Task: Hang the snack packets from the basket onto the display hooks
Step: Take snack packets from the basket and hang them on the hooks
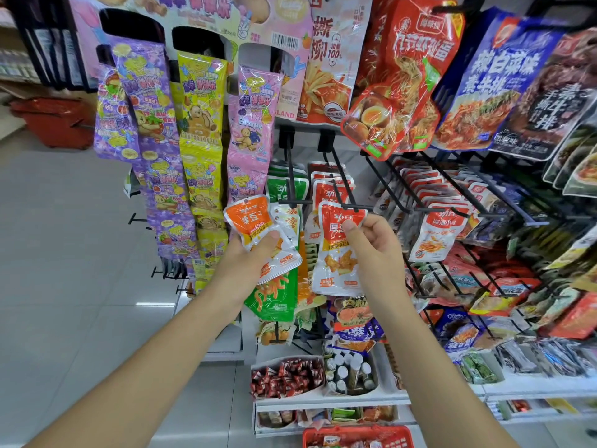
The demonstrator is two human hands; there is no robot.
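Shop aisle, peg rack of snacks.

Far left: far basket (53, 122), red, on the floor, well apart from the rack. Candy strips (151, 124), purple, yellow and pink, hang down the rack's left end.

Left hand (245, 260): raised just right of the strips, fingers curled, thumb pressed on top. It grips a small fan of orange packets (250, 221), punched holes up, clear of any hook. Green packets (277, 295) hang just behind and below it.

Centre: black hook (344, 189) slants out from the back panel, with red packs hanging behind it. Red packet (339, 253) hangs upright, its top edge touching the hook's tip. Cannot tell whether the tip is through the hole.

Right hand (378, 250): thumb and forefinger pinch the red packet near its top; other fingers curled behind it.

Below: shelf trays (286, 376) of small sweets. Basket (355, 438), red, at the bottom edge, packets inside.

Right: more rows of hooks with small packs; big bags (407, 76) hang above.
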